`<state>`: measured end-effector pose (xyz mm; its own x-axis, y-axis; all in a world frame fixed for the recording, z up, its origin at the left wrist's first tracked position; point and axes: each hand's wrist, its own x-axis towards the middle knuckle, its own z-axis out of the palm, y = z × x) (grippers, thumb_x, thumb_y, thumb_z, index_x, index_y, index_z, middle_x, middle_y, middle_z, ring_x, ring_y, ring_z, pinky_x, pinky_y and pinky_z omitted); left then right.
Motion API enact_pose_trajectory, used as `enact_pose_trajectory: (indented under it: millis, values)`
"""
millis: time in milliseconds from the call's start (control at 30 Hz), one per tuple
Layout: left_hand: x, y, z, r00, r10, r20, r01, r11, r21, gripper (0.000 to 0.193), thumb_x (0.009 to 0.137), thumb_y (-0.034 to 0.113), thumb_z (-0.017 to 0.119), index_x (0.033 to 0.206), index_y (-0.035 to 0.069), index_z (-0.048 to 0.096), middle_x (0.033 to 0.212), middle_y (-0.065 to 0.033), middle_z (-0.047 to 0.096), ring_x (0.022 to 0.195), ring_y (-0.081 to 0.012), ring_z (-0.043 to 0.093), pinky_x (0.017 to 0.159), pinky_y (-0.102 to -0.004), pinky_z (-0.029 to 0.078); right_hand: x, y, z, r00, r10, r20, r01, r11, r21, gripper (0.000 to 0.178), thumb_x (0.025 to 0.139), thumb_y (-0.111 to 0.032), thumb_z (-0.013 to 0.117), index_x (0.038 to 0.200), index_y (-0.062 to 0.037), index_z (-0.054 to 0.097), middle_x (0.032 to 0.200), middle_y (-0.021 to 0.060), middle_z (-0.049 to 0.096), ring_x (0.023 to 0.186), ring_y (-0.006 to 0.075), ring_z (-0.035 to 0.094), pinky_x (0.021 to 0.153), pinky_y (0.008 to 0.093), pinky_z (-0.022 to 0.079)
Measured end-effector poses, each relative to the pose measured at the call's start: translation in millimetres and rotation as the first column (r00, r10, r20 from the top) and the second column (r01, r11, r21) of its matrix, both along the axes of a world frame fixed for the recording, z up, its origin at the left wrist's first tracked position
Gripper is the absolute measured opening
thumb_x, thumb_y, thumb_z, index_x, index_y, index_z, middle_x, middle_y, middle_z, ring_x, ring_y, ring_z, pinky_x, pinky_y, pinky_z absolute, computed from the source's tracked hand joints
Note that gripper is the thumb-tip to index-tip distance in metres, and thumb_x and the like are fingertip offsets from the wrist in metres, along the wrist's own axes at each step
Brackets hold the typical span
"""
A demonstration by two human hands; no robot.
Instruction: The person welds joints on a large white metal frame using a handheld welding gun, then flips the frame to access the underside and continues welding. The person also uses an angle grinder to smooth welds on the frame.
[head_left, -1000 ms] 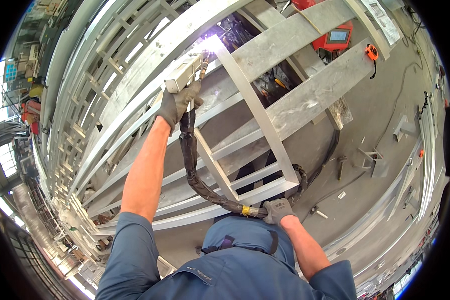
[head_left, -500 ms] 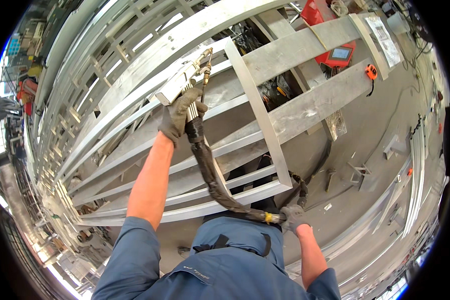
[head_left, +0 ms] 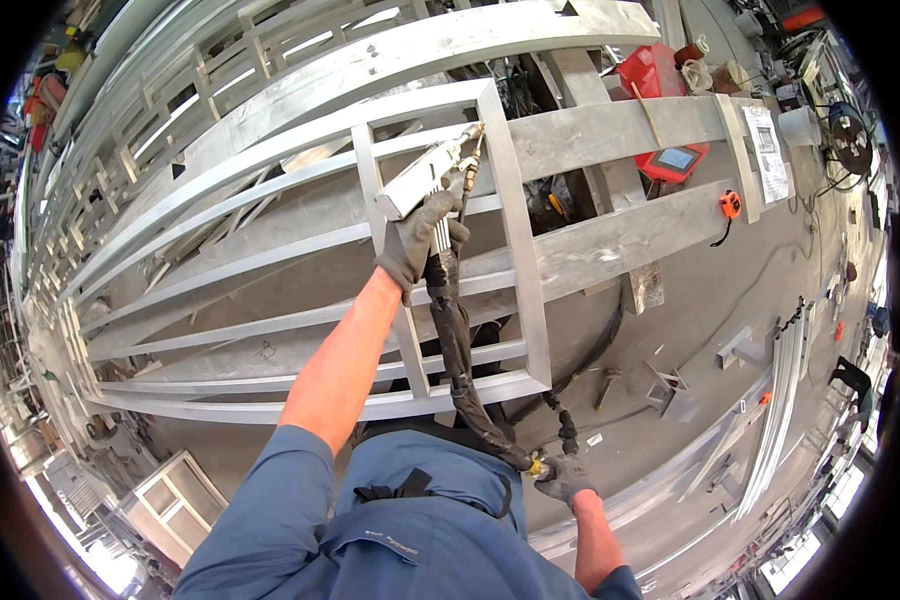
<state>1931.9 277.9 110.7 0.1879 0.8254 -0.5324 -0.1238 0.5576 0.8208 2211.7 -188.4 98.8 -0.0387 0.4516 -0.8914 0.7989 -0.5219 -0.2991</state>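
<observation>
My left hand [head_left: 416,243], in a grey glove, is closed round the grip of a handheld welding gun [head_left: 416,186] with a white body and a brass-coloured nozzle. The nozzle tip is at the end bar [head_left: 515,225] of a ladder-like metal frame [head_left: 330,318], near its far corner; whether it touches cannot be made out. A black-wrapped cable [head_left: 452,345] runs from the gun down toward my waist. My gloved right hand [head_left: 567,478] grips that cable beside a band of yellow tape [head_left: 537,467].
The frame lies across wide metal beams [head_left: 630,235]. On them are an orange tape measure [head_left: 731,205], a red device with a screen [head_left: 673,160] and a paper sheet [head_left: 766,152]. Long metal profiles [head_left: 775,405] and brackets [head_left: 667,388] lie on the floor at right.
My left hand has brought the welding gun rightward along the frame, its nozzle now at the end bar. The whole view has shifted. My right hand still grips the cable.
</observation>
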Motion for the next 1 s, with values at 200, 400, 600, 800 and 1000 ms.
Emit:
enact_pose_trajectory:
  millis: [200, 400, 600, 800, 1000]
  values:
    - [-3.1, 2.5, -10.7, 0.999, 0.027, 0.031, -0.027, 1.0, 0.011, 0.047, 0.091, 0.036, 0.067, 0.12, -0.001, 0.062, 0.088, -0.0143, 0.069, 0.067, -0.0195, 0.068, 0.059, -0.0313, 0.056, 6.4, -3.9, -4.9, 0.999, 0.037, 0.017, -0.038, 0.993, 0.114, 0.04, 0.069, -0.032, 0.077, 0.102, -0.0093, 0.076, 0.1, 0.016, 0.072, 0.099, 0.0354, 0.066, 0.093, 0.044, 0.052]
    - [1.1, 6.2, -10.0, 0.995, 0.094, 0.035, -0.095, 0.995, 0.017, 0.047, 0.086, 0.04, 0.073, 0.103, -0.003, 0.065, 0.073, -0.0153, 0.068, 0.061, -0.0201, 0.068, 0.055, -0.0312, 0.054, 8.5, 3.2, 0.0, 1.0, 0.01, 0.026, -0.013, 0.992, 0.129, 0.041, 0.07, -0.033, 0.079, 0.103, -0.0089, 0.076, 0.101, 0.0154, 0.071, 0.103, 0.0347, 0.065, 0.094, 0.0435, 0.051]
    - [2.4, 7.5, -11.8, 0.989, 0.112, 0.097, -0.112, 0.994, 0.003, 0.04, 0.087, 0.033, 0.074, 0.106, -0.001, 0.065, 0.089, -0.0099, 0.067, 0.064, -0.0199, 0.069, 0.056, -0.0327, 0.056, 6.5, -3.6, -1.0, 0.998, -0.044, 0.035, 0.041, 0.996, 0.076, 0.04, 0.069, -0.031, 0.08, 0.102, -0.0089, 0.076, 0.1, 0.0147, 0.071, 0.1, 0.0341, 0.066, 0.092, 0.0434, 0.052]
    - [1.6, 7.2, -22.4, 0.987, 0.096, 0.13, -0.1, 0.995, 0.029, 0.048, 0.088, 0.035, 0.074, 0.117, -0.001, 0.062, 0.088, -0.0095, 0.066, 0.065, -0.0193, 0.07, 0.055, -0.0324, 0.056, 5.6, 4.2, 4.3, 0.999, 0.015, 0.041, -0.017, 0.999, 0.041, 0.041, 0.07, -0.031, 0.079, 0.104, -0.0084, 0.075, 0.099, 0.0144, 0.071, 0.101, 0.0345, 0.066, 0.092, 0.0437, 0.052]
    - [-2.1, 9.9, -24.9, 0.99, 0.05, 0.135, -0.047, 0.999, -0.023, 0.05, 0.087, 0.037, 0.075, 0.119, 0.0, 0.061, 0.087, -0.0086, 0.065, 0.064, -0.0183, 0.069, 0.055, -0.0316, 0.055, 1.5, 14.3, 9.2, 1.0, 0.014, 0.015, -0.015, 0.999, 0.04, 0.043, 0.071, -0.032, 0.078, 0.105, -0.0074, 0.075, 0.1, 0.0152, 0.071, 0.102, 0.0354, 0.065, 0.094, 0.0435, 0.051]
